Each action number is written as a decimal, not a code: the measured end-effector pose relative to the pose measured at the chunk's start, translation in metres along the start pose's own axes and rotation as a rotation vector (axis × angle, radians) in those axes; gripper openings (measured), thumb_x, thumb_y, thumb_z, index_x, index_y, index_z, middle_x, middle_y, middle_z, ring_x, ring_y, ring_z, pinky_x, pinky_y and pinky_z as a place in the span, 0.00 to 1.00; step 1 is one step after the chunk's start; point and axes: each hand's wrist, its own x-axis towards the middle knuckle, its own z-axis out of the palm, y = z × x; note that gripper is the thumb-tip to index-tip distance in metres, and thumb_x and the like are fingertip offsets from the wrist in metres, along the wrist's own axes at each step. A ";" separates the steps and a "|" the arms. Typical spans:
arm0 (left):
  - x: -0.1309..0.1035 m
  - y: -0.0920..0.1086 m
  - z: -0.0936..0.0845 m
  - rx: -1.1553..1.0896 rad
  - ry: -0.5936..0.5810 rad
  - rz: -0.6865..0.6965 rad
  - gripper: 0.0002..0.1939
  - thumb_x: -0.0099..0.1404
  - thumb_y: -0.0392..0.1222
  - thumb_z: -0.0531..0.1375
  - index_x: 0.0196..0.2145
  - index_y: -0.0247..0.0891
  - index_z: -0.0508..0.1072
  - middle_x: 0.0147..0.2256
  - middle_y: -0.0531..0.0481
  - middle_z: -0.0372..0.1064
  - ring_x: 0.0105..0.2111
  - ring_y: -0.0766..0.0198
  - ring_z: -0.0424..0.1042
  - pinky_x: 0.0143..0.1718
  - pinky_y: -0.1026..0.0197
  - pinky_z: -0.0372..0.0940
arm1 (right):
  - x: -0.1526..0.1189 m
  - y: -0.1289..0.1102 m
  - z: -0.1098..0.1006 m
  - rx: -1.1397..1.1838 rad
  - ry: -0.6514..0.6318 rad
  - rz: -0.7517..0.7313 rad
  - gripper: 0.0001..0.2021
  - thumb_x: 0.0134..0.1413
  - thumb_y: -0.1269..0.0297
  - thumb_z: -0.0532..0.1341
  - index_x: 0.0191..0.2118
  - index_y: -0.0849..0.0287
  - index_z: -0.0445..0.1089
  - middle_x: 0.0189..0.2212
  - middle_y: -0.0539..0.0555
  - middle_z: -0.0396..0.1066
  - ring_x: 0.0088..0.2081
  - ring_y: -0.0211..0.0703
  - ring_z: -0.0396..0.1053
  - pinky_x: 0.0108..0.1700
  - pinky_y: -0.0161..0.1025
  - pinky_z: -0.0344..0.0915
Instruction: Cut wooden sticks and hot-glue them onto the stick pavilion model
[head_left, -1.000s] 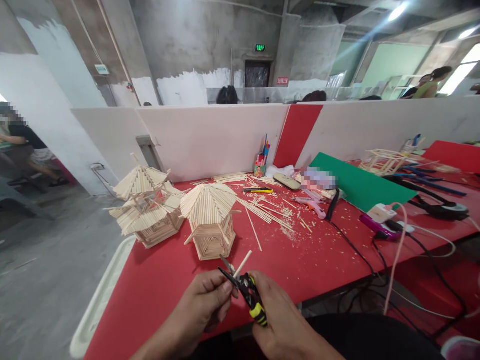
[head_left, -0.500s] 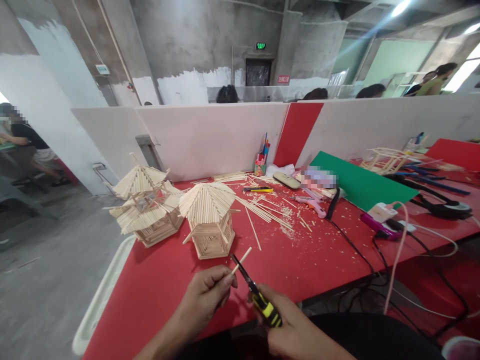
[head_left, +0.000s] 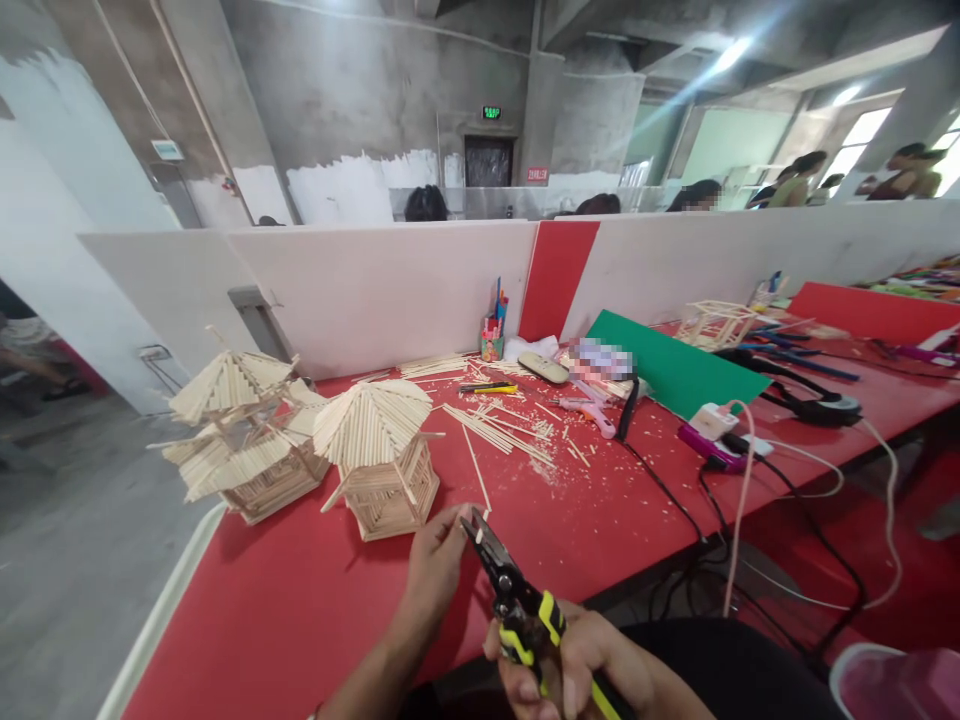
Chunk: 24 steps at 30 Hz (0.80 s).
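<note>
My right hand (head_left: 585, 655) is wrapped around the black and yellow handles of a pair of pliers (head_left: 504, 583), whose jaws point away from me and to the left. A short pale bit of a wooden stick (head_left: 480, 537) shows at the jaws. At the jaw tips, my left hand (head_left: 437, 555) has its fingertips pinched together on the stick, most of which is hidden. Just beyond stands a small six-sided house model (head_left: 375, 440) made of sticks with a pointed roof. Left of it is a larger stick model (head_left: 247, 430) with tiered roofs.
Loose sticks (head_left: 499, 430) and chips lie across the red table (head_left: 300, 620). Farther back are a utility knife (head_left: 489, 388), a pink glue gun (head_left: 596, 415), a pen cup (head_left: 493, 340) and a green board (head_left: 667, 365). Cables run from a purple power strip (head_left: 709, 448) at right.
The pliers have turned so their jaws show broadside, and their handles are spread wider. The stick, earlier sticking out past the blades, now shows only as a short bit. The view has shifted right.
</note>
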 end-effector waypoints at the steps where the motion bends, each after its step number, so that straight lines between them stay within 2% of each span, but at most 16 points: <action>1: -0.003 0.002 0.001 -0.084 -0.059 -0.137 0.11 0.57 0.45 0.62 0.29 0.33 0.75 0.27 0.45 0.73 0.26 0.63 0.71 0.29 0.63 0.64 | 0.000 0.000 -0.002 -0.010 -0.007 0.003 0.28 0.19 0.78 0.53 0.38 0.64 0.71 0.22 0.48 0.65 0.22 0.31 0.63 0.26 0.30 0.53; 2: -0.006 0.004 0.001 -0.175 -0.122 -0.275 0.14 0.59 0.47 0.60 0.29 0.31 0.74 0.25 0.45 0.73 0.23 0.63 0.70 0.27 0.62 0.64 | 0.000 0.001 -0.004 -0.022 -0.008 0.013 0.28 0.19 0.78 0.53 0.37 0.65 0.71 0.22 0.48 0.65 0.22 0.31 0.63 0.26 0.30 0.53; 3: -0.009 0.007 0.001 -0.274 -0.161 -0.357 0.13 0.59 0.46 0.60 0.29 0.30 0.74 0.24 0.46 0.72 0.23 0.64 0.70 0.27 0.62 0.64 | 0.000 0.002 -0.005 -0.036 -0.006 0.028 0.28 0.19 0.78 0.53 0.37 0.65 0.71 0.22 0.48 0.66 0.22 0.31 0.63 0.26 0.30 0.54; 5: -0.013 0.013 0.001 -0.428 -0.156 -0.435 0.07 0.59 0.39 0.61 0.27 0.31 0.73 0.23 0.48 0.72 0.23 0.65 0.71 0.28 0.62 0.66 | 0.001 0.004 -0.006 -0.071 0.007 0.050 0.27 0.19 0.78 0.54 0.36 0.65 0.71 0.22 0.49 0.67 0.22 0.32 0.64 0.27 0.30 0.55; 6: -0.014 0.016 0.000 -0.468 -0.125 -0.431 0.05 0.58 0.35 0.62 0.25 0.31 0.72 0.22 0.49 0.71 0.22 0.66 0.71 0.28 0.62 0.66 | 0.000 0.005 -0.006 -0.093 0.019 0.061 0.27 0.19 0.78 0.54 0.37 0.65 0.71 0.23 0.49 0.68 0.23 0.32 0.64 0.28 0.30 0.56; 9: -0.016 0.021 -0.006 -0.442 -0.008 -0.281 0.06 0.56 0.32 0.63 0.23 0.32 0.70 0.22 0.50 0.71 0.22 0.68 0.70 0.26 0.66 0.66 | -0.007 0.002 -0.004 -0.247 0.126 0.088 0.28 0.21 0.76 0.54 0.40 0.63 0.70 0.27 0.50 0.69 0.28 0.35 0.66 0.30 0.31 0.57; 11: -0.018 0.021 -0.014 -0.346 0.093 -0.094 0.08 0.54 0.37 0.65 0.24 0.34 0.69 0.20 0.53 0.69 0.17 0.71 0.66 0.18 0.71 0.61 | -0.013 -0.005 -0.002 -0.548 0.274 0.056 0.28 0.23 0.75 0.54 0.41 0.59 0.69 0.31 0.49 0.70 0.32 0.39 0.67 0.32 0.32 0.59; 14: -0.026 0.017 -0.027 -0.165 0.147 0.060 0.13 0.53 0.47 0.66 0.26 0.35 0.69 0.15 0.58 0.64 0.09 0.77 0.53 0.08 0.74 0.45 | -0.012 -0.022 -0.009 -1.266 0.661 -0.091 0.28 0.33 0.74 0.55 0.48 0.57 0.66 0.41 0.54 0.70 0.43 0.48 0.67 0.44 0.41 0.60; 16: -0.033 0.014 -0.034 -0.091 0.128 0.064 0.16 0.50 0.51 0.67 0.28 0.35 0.71 0.16 0.59 0.63 0.09 0.77 0.51 0.07 0.73 0.43 | -0.004 -0.033 -0.020 -1.671 0.958 -0.086 0.29 0.39 0.72 0.55 0.53 0.64 0.62 0.46 0.64 0.67 0.48 0.55 0.64 0.48 0.47 0.58; 17: -0.036 0.014 -0.037 -0.071 0.126 0.058 0.18 0.49 0.51 0.68 0.29 0.35 0.72 0.17 0.58 0.64 0.10 0.76 0.53 0.08 0.73 0.45 | 0.001 -0.038 -0.027 -1.802 1.052 -0.030 0.29 0.41 0.71 0.55 0.55 0.69 0.60 0.45 0.67 0.67 0.48 0.58 0.65 0.47 0.48 0.58; 18: -0.038 0.014 -0.040 -0.060 0.135 0.055 0.19 0.47 0.51 0.69 0.30 0.34 0.73 0.17 0.57 0.64 0.11 0.76 0.54 0.08 0.73 0.47 | 0.007 -0.042 -0.034 -1.882 1.099 0.024 0.29 0.42 0.70 0.55 0.55 0.71 0.60 0.45 0.69 0.67 0.47 0.58 0.65 0.46 0.48 0.59; 20: -0.041 0.017 -0.047 -0.048 0.162 0.057 0.20 0.44 0.50 0.70 0.30 0.34 0.73 0.18 0.57 0.65 0.13 0.76 0.55 0.10 0.73 0.50 | 0.018 -0.048 -0.047 -1.950 1.103 0.085 0.29 0.44 0.67 0.55 0.55 0.71 0.59 0.44 0.68 0.68 0.46 0.57 0.67 0.44 0.45 0.60; 24: -0.042 0.026 -0.060 -0.037 0.226 0.067 0.19 0.44 0.52 0.70 0.25 0.33 0.72 0.17 0.56 0.64 0.12 0.77 0.53 0.09 0.73 0.48 | 0.034 -0.052 -0.056 -1.975 1.084 0.085 0.30 0.45 0.63 0.55 0.56 0.70 0.59 0.47 0.67 0.67 0.47 0.57 0.66 0.43 0.44 0.60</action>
